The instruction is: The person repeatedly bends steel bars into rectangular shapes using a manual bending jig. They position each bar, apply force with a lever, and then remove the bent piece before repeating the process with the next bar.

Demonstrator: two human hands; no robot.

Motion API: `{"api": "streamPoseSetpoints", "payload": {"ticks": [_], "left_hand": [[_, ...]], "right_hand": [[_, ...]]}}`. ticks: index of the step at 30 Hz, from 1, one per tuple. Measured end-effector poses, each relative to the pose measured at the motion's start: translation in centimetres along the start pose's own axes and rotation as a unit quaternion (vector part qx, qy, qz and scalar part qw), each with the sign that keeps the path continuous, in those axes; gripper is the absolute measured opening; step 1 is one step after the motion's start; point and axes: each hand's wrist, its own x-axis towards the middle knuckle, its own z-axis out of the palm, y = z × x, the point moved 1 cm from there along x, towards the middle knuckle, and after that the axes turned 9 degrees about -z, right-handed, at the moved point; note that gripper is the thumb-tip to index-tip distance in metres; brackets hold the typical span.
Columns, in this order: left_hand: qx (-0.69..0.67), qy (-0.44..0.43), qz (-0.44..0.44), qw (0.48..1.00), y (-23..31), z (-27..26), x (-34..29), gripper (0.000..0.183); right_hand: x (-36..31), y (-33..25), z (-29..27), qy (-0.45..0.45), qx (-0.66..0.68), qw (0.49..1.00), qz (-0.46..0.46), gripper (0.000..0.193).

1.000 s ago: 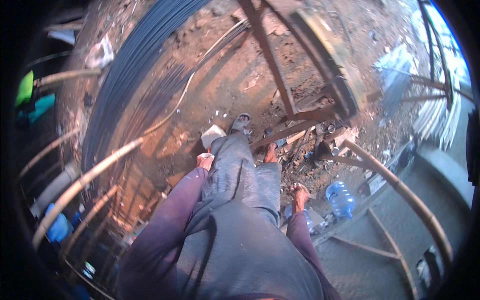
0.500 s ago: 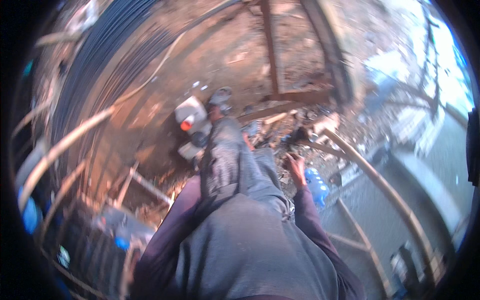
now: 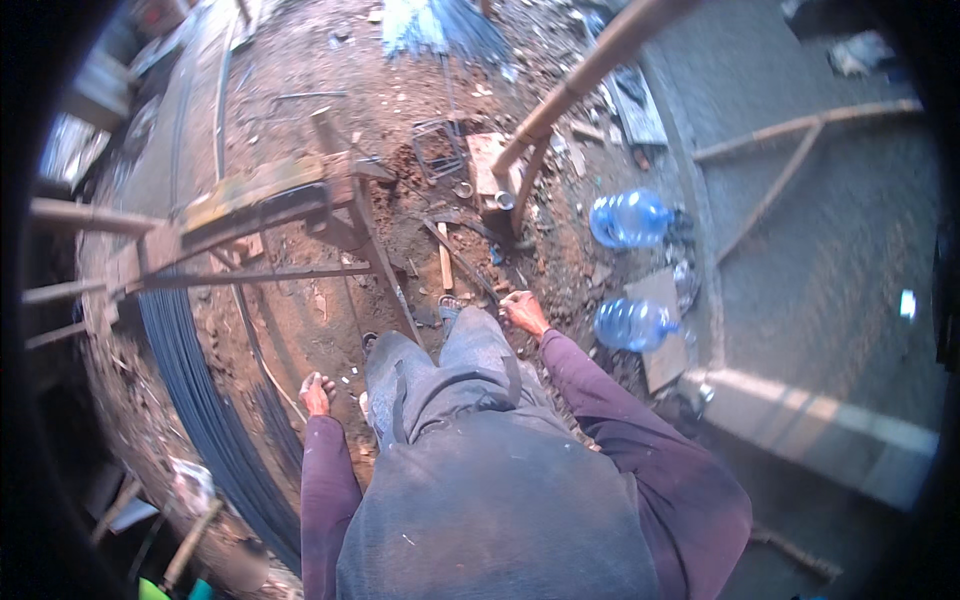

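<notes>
My left hand [image 3: 317,393] hangs low at my left side, its fingers loosely bent and a little apart, with nothing visible in them. Beside it, a thin pale rod [image 3: 283,392] runs along the ground. In front of my right thigh is my right hand [image 3: 525,312], fingers loosely bent and nothing clearly held. The lower end of a dark flat bar [image 3: 463,262] shows close to its fingertips; whether they touch I cannot tell. A short light wooden stick [image 3: 445,257] lies just left of that bar, beyond my foot [image 3: 449,303].
A rough wooden bench or trestle [image 3: 270,200] stands ahead on the left, over bundled dark steel rods [image 3: 200,390]. A slanting wooden pole [image 3: 570,95] rises ahead. Two large blue water bottles [image 3: 630,219] lie at right, beside a grey surface [image 3: 820,260]. Small square metal frames [image 3: 437,150] lie farther off.
My view and body have turned, bringing the bench and rod bundle to the front left. My left hand has come into sight. The white container with the orange cap is out of view.
</notes>
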Motion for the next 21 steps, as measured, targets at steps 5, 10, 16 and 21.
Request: {"api": "streamPoseSetpoints", "payload": {"ticks": [5, 10, 16, 21], "left_hand": [[0.049, -0.057, 0.042, 0.996, 7.4, 6.4, -2.7, 0.052], [0.106, -0.094, 0.027, 0.990, 8.6, 9.7, -5.4, 0.052], [0.166, -0.082, -0.006, 0.983, 9.0, 4.9, -3.9, 0.042], [0.179, -0.039, 0.020, 0.983, 14.0, -3.3, 1.0, 0.040]], "right_hand": [[-7.7, 11.0, -6.0, 0.113, 0.102, 0.976, 0.157, 0.013], [-14.5, 16.2, -7.4, 0.196, 0.200, 0.920, 0.273, 0.012], [-14.8, 11.4, -1.3, 0.216, 0.205, 0.910, 0.289, 0.016], [-11.2, 1.3, 8.3, 0.161, 0.274, 0.918, 0.236, 0.015]]}}
